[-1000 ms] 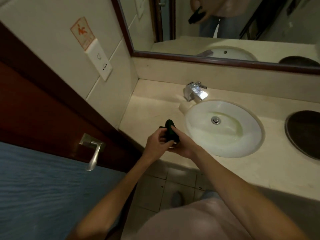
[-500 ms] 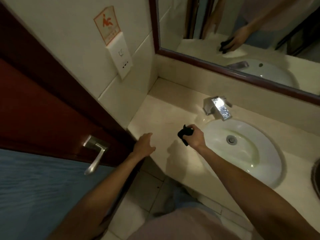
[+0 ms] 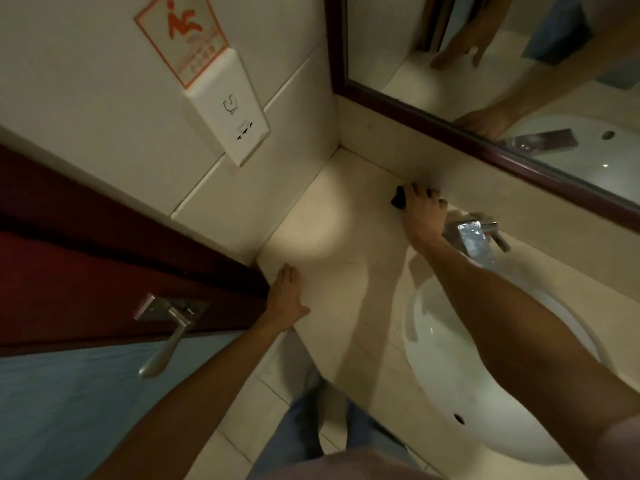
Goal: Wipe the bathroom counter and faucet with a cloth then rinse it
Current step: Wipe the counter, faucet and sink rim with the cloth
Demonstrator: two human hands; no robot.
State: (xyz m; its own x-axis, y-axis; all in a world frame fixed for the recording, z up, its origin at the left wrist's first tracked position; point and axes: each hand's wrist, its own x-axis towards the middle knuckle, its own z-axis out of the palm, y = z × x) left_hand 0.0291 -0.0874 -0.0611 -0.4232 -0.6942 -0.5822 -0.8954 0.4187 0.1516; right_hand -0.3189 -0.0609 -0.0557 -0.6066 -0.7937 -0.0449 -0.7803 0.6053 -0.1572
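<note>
My right hand (image 3: 423,216) presses a small dark cloth (image 3: 398,199) onto the beige counter (image 3: 332,237) at its back edge, against the backsplash and just left of the chrome faucet (image 3: 472,239). Most of the cloth is hidden under my fingers. My left hand (image 3: 285,299) rests flat on the counter's front left corner, fingers apart, holding nothing. The white oval sink (image 3: 446,368) lies to the right, partly under my right forearm.
A dark-framed mirror (image 3: 502,81) runs above the backsplash. On the left wall hang a white socket panel (image 3: 235,109) and an orange warning sticker (image 3: 183,32). A red-brown door with a metal lever handle (image 3: 169,327) stands close beside the counter's left end.
My hands separated from holding the cloth together. The right hand carried the cloth from the counter's front to its back edge by the faucet. The left hand settled on the front left corner.
</note>
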